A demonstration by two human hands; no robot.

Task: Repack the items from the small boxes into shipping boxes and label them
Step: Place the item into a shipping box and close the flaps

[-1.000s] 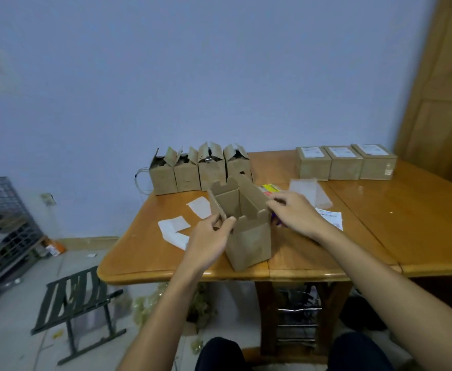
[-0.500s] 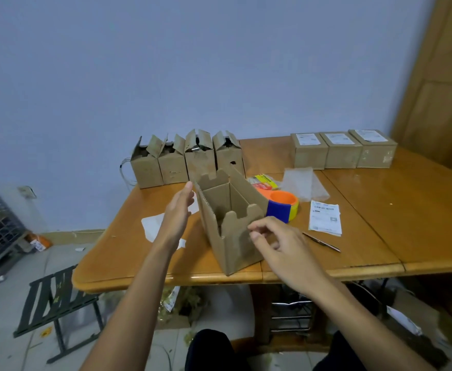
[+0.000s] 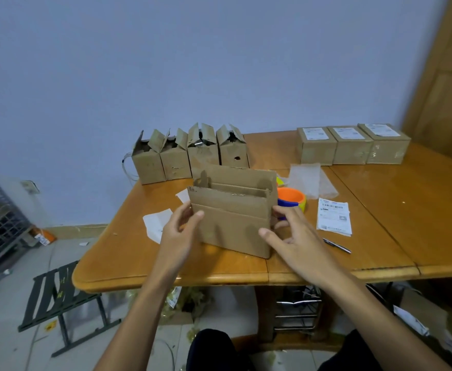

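Cardboard shipping box (image 3: 232,223) upright near table (image 3: 380,210) front edge; left hand (image 3: 178,231), right hand (image 3: 291,234) grip its ends.

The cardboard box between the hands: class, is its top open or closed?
Open. The cardboard box stands on the table with its flaps raised and its inner wall showing.

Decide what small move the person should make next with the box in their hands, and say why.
Probably set the open box squarely down on the table and let go: the left hand and right hand grip its two ends, its top flaps stand up, and four opened small boxes wait behind to be emptied.
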